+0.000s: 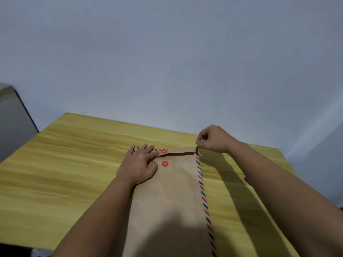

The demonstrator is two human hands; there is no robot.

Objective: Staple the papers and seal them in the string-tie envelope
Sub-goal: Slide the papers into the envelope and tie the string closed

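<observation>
A brown string-tie envelope (172, 197) with a red-and-blue striped border lies lengthwise on the yellow wooden table (65, 164), its flap folded down at the far end. One red button (164, 150) sits on the flap and another red button (165, 163) on the body below it. My left hand (139, 166) rests flat on the envelope's far left corner, fingers spread. My right hand (213, 139) pinches the thin string (182, 147), pulled taut to the right from the flap button. No papers or stapler are visible.
A grey wall rises behind the table. A grey box-like object (13, 117) stands at the left beyond the table edge. A small purple thing (246, 180) peeks out beside my right forearm.
</observation>
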